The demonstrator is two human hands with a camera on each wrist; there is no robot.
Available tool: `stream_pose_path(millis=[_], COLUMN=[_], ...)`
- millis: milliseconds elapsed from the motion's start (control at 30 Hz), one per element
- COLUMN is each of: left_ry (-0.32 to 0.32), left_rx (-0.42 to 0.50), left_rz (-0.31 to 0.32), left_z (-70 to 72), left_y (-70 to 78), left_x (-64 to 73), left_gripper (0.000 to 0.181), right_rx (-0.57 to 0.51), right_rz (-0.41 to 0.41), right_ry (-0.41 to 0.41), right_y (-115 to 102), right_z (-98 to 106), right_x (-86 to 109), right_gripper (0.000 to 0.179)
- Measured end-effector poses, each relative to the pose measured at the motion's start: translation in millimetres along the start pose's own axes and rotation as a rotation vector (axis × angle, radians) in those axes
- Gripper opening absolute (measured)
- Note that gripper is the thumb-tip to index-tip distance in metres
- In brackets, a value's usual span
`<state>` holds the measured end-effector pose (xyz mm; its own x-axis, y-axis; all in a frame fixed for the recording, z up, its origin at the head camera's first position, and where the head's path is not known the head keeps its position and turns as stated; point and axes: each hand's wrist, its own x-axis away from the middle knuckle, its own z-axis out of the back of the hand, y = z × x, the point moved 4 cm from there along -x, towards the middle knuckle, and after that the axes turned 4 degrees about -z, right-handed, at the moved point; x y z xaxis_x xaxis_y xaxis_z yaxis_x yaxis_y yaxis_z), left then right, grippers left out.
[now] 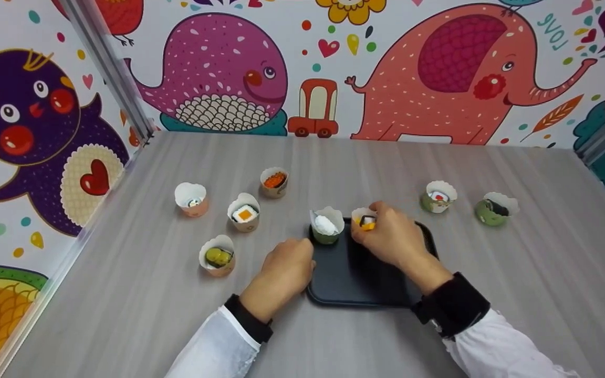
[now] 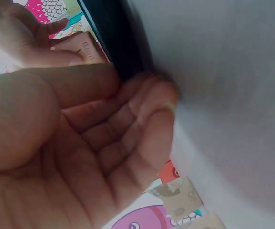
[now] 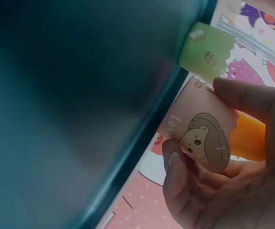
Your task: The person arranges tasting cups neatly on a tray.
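My left hand (image 1: 285,266) pinches the left edge of a dark rectangular tray (image 1: 350,291), thumb against curled fingers in the left wrist view. My right hand (image 1: 394,239) holds a pink paper cup (image 3: 194,117) printed with a cartoon face, at the tray's far side. Something orange-yellow (image 3: 248,138) shows at that cup's mouth, with a dark and white piece beside it in the head view. Whether the cup's base touches the tray cannot be told. Left of it, a green paper cup (image 1: 325,237) with a white filling (image 1: 325,225) stands on the tray's far left corner.
Left of the tray stand several paper cups: one with olive-green pieces (image 1: 218,257), one with a white-and-orange piece (image 1: 244,213), one with orange bits (image 1: 274,181), and a pale pink cup (image 1: 192,200). Two green cups, a nearer one (image 1: 438,198) and a farther one (image 1: 496,210), stand right. A printed wall (image 1: 323,63) borders the table.
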<state>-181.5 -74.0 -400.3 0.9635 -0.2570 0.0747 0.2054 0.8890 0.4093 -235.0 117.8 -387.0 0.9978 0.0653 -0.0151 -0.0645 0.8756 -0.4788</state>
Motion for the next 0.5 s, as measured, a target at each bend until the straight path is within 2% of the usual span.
stream_pose_path(millis=[367,500], left_ry=[0.004,0.007], left_rx=[-0.005,-0.001], left_rz=[-0.023,-0.024], left_z=[-1.2,-1.1], left_y=[-0.6,-0.5], left_x=[-1.0,-0.6], left_gripper=[0.011,0.011], right_rx=[-0.046,-0.081], right_rz=[0.021,0.063], right_ry=[-0.064,-0.085], right_y=[-7.1,-8.8], right_z=[-11.6,-11.0], right_x=[3.4,5.6], right_gripper=[0.071,0.07])
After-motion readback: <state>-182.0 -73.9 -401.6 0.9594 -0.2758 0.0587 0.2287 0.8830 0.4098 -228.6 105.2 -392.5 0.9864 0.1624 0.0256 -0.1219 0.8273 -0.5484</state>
